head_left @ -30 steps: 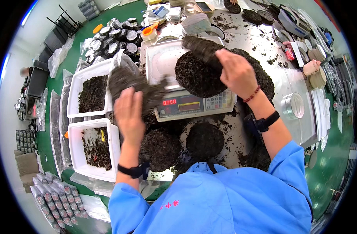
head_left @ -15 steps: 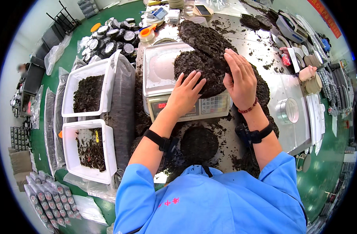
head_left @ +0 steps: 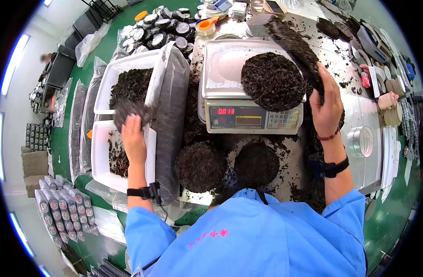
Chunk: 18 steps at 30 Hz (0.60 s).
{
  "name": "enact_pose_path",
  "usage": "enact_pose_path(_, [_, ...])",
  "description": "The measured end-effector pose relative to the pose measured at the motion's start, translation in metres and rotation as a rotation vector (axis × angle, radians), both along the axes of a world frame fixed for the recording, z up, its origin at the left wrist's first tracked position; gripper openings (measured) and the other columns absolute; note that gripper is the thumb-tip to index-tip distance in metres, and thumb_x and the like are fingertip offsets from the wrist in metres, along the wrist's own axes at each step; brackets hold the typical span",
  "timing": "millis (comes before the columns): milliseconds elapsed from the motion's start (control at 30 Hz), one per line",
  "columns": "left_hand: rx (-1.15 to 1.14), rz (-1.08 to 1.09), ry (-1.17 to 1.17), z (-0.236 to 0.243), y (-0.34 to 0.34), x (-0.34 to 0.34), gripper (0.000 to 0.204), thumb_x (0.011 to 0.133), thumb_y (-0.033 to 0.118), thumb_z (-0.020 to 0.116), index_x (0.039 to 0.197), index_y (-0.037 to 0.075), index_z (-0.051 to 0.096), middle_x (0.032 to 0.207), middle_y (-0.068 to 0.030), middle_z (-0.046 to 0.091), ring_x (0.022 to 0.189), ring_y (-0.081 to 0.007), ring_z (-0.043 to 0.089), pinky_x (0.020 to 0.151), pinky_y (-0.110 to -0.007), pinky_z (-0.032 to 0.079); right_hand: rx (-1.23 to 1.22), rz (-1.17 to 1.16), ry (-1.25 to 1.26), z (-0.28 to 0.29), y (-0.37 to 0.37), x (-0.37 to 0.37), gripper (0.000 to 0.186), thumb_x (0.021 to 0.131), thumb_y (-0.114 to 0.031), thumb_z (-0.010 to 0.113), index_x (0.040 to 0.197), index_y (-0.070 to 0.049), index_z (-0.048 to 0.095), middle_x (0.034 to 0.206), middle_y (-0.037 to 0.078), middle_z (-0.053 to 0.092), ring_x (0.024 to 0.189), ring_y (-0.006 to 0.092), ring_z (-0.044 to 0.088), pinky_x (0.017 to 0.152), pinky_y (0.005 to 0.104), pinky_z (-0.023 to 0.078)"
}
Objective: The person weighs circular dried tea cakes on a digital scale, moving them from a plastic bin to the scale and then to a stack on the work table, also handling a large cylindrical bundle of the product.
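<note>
Red digits [head_left: 226, 111] light the scale [head_left: 225, 69]; I have the right hand [head_left: 328, 104] gripping a disc [head_left: 297, 51] rightward, left hand [head_left: 134, 139] a clump [head_left: 131, 111] leftward.

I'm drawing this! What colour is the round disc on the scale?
The round disc is blackish brown, best seen in the head view.

On the desk [head_left: 287, 161] stands a scale [head_left: 253, 117], a disc [head_left: 274, 81] on the right of its tray [head_left: 220, 64]. In front lie a second disc [head_left: 201, 166] and, to its right, a third disc [head_left: 256, 165]. Left of the scale comes a bag [head_left: 171, 124], then a far bin [head_left: 103, 85] and a near bin [head_left: 100, 157], loose flakes [head_left: 133, 83] in both. The left hand [head_left: 135, 144] holds a clump [head_left: 132, 112] over where they meet; the right hand [head_left: 328, 108], right of the scale, a fourth disc [head_left: 294, 46].
</note>
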<state>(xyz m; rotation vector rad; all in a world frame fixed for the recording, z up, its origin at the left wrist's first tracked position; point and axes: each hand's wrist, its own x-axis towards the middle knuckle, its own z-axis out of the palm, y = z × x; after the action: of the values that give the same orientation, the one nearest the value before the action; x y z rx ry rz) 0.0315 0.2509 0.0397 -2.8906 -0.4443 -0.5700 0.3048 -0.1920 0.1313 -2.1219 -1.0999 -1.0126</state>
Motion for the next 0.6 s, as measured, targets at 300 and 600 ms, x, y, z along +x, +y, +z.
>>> enact_pose_path(300, [-0.486, -0.367, 0.348, -0.043, -0.152, -0.033, 0.086, 0.071, 0.043, 0.079, 0.138, 0.002, 0.043, 0.145, -0.0204, 0.039, 0.138, -0.0361, 0.034, 0.111, -0.048, 0.030, -0.113, 0.016, -0.108, 0.002, 0.020, -0.008, 0.048, 0.082, 0.003, 0.055, 0.129, -0.002, 0.052, 0.129, 0.013, 0.059, 0.119, 0.0308, 0.057, 0.104, 0.0420, 0.044])
enact_pose_path(600, [-0.496, -0.377, 0.487, -0.106, -0.170, -0.078, 0.081, 0.071, 0.031, 0.076, 0.138, 0.000, 0.042, 0.147, -0.0265, 0.033, 0.138, -0.0415, 0.030, 0.108, -0.047, 0.035, 0.064, -0.045, 0.216, -0.004, -0.002, -0.034, 0.045, 0.087, 0.001, 0.056, 0.132, -0.003, 0.052, 0.124, 0.014, 0.061, 0.108, 0.0300, 0.062, 0.094, 0.0350, 0.048])
